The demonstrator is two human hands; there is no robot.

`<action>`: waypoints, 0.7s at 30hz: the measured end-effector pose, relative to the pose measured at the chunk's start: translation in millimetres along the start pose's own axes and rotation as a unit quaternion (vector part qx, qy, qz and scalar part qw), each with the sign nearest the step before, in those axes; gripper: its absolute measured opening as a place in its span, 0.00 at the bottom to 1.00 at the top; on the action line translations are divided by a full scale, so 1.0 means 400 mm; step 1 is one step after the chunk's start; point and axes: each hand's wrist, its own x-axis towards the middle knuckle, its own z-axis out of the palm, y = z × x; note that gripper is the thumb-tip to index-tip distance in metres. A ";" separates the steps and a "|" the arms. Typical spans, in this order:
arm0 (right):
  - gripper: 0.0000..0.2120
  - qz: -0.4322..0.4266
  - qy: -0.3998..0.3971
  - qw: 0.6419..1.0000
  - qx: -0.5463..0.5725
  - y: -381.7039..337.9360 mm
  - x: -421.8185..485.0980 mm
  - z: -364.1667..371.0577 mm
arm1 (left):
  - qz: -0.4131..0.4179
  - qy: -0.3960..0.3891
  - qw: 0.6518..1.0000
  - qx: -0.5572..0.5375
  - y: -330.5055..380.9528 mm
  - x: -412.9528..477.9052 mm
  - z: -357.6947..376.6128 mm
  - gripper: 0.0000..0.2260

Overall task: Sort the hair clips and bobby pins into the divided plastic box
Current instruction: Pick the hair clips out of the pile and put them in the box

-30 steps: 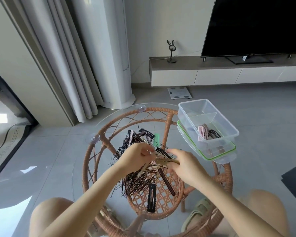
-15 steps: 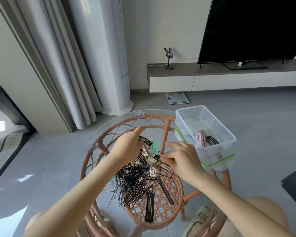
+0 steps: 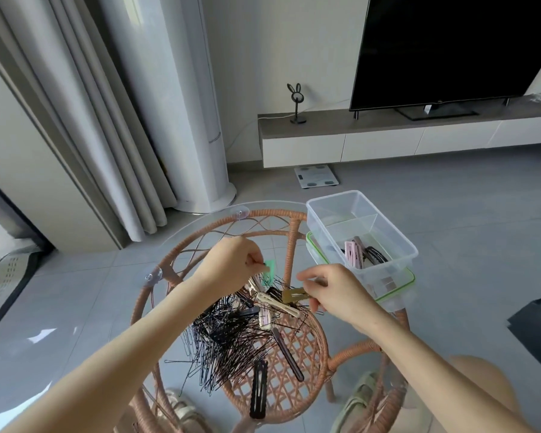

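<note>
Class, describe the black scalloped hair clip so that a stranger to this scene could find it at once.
Start at the round rattan table with its glass top. Follow the heap of bobby pins to its near edge. The black clip lies there alone, flat, wide and wavy-edged, unlike the thin wire pins and the slim brown clip beside it.

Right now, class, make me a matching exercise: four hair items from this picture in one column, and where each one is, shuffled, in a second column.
Items
1. gold clip
2. green clip
3. pink clips
4. black scalloped clip

Places
A. inside the plastic box
B. pinched by the right hand
C. lying at the near edge of the pile
D. at the left hand fingertips

Pairs: 1-B, 2-D, 3-A, 4-C
</note>
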 end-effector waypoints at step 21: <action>0.21 -0.013 -0.089 0.940 -0.330 0.029 -0.142 0.115 | -0.003 -0.192 0.973 0.127 0.037 -0.102 0.102 0.20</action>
